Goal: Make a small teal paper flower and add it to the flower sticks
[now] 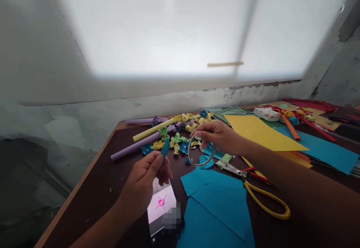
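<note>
1. Several blue sheets [219,203] are lying overlapped on the dark table [95,206], nearest the viewer; working above them is probably wise only if their edges are not being snagged.

2. A phone [157,215] is lying left of the sheets, its screen showing a pink shape with radiating lines; the forearm is best passing clear of it.

3. The left hand [146,175] is holding a small blue strip [165,147] upright, its fingers pinching narrowly at the lower end. A light pinch should serve well, since hard pressure is likely to be creasing the paper.

4. The scissors [242,172] are lying to the right beneath the other forearm, yellow handle toward the viewer; care is advisable whenever the wrist is dipping here.

5. The right hand [218,135] is holding a thin ring, apparently a tape roll [190,155], by its upper rim; thumb and fingers are closing on the edge, leaving the ring hanging apart from the strip. Good handling means turning the ring without twisting it; whether a loose end is showing cannot be told.

6. Crumpled paper flowers [163,132] are lying beyond the hands, among purple tubes [140,145] and a yellow tube [153,130]; they are presumably crushing easily, so the knuckles should be avoiding them.

7. A yellow sheet [261,132] is spreading farther off, right, before the pale wall [140,105].
</note>
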### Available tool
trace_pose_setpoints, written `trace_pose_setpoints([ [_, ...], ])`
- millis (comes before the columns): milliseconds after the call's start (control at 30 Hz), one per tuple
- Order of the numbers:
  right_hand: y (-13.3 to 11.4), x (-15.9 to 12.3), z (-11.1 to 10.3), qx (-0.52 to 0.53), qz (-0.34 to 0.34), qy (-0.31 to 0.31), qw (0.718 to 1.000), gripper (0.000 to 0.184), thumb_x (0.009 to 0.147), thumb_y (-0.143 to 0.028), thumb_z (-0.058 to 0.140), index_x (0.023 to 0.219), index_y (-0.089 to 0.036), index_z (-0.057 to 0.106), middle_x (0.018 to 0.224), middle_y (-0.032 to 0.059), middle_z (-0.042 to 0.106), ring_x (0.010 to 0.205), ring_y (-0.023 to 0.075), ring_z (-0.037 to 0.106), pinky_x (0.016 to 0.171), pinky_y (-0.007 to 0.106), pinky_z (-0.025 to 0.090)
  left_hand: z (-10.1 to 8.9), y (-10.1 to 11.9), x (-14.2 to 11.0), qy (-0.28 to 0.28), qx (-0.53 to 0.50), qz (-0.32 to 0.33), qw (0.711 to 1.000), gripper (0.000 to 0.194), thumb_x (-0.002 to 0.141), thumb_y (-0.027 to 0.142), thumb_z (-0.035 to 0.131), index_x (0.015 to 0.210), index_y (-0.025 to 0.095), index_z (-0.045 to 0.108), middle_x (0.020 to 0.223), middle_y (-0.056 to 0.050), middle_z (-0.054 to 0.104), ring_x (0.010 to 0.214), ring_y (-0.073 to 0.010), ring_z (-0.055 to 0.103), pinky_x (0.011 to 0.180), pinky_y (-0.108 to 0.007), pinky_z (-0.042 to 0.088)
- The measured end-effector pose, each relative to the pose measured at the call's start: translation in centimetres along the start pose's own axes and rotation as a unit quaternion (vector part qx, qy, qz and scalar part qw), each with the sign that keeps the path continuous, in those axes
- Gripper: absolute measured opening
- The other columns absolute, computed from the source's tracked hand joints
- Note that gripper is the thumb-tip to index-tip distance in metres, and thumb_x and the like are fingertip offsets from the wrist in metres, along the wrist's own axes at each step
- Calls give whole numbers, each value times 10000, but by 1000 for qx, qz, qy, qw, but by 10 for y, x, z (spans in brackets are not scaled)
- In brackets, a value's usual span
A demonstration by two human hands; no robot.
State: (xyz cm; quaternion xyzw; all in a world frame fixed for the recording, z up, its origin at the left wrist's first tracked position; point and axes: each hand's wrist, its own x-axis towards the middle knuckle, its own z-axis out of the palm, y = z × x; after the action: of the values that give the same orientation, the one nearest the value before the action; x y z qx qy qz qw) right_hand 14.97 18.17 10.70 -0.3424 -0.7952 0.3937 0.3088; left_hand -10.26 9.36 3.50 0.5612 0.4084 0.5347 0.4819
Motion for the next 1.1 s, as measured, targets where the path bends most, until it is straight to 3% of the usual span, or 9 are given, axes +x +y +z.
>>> trace_pose_setpoints([
  [100,6,7,25,60,-1,2,998,371,927,-449,679,1092,-126,755,721,28,713,637,125,658,581,237,514,4,2,-1,7,-64,-17,998,336,953,499,637,842,181,641,781,-40,692,699,-162,632,554,-242,486],
  [167,8,6,39,98,-3,-12,995,377,914,-436,701,1133,-132,746,849,64,768,754,151,716,673,270,572,5,2,-2,-5,-99,-33,995,324,948,500,642,864,186,640,720,-29,678,647,-162,624,522,-241,478],
  [300,5,-2,52,135,-3,-47,990,361,933,-424,687,1194,-176,726,1016,89,790,929,203,748,761,320,601,4,-2,-2,-12,-97,-36,995,308,968,477,615,901,179,656,826,-38,701,658,-149,648,637,-285,544],
  [500,-9,-17,54,-83,-100,-50,990,264,951,-279,687,1204,-253,756,1038,39,769,893,154,700,716,251,531,3,-2,0,-10,-39,-20,999,348,969,485,603,854,161,655,813,-49,685,682,-168,655,656,-299,537],
  [633,-14,-18,57,-189,-205,-12,960,178,967,-240,672,1105,-211,780,1028,52,759,922,174,686,772,296,512,2,0,-1,-12,21,-3,1000,346,987,483,561,850,174,634,742,-34,660,683,-187,642,678,-330,541],
  [767,-11,-15,61,-274,-266,14,924,81,936,-266,727,932,-190,754,949,31,760,881,182,687,811,338,481,0,0,-3,-3,91,11,996,343,1003,484,529,860,187,623,753,-35,670,706,-204,647,703,-350,527],
  [900,-8,-19,67,-303,-337,42,890,93,964,-284,692,927,-203,719,1029,25,763,939,183,663,898,365,457,0,2,-4,28,158,28,987,338,1015,476,509,857,200,623,752,-28,670,723,-206,645,716,-340,493],
  [1100,-11,-33,77,-325,-399,-53,856,131,999,-181,607,924,-197,713,901,2,758,872,160,646,938,359,463,2,7,-4,75,201,51,975,322,1015,436,503,826,206,627,717,-20,659,694,-201,634,686,-318,485],
])
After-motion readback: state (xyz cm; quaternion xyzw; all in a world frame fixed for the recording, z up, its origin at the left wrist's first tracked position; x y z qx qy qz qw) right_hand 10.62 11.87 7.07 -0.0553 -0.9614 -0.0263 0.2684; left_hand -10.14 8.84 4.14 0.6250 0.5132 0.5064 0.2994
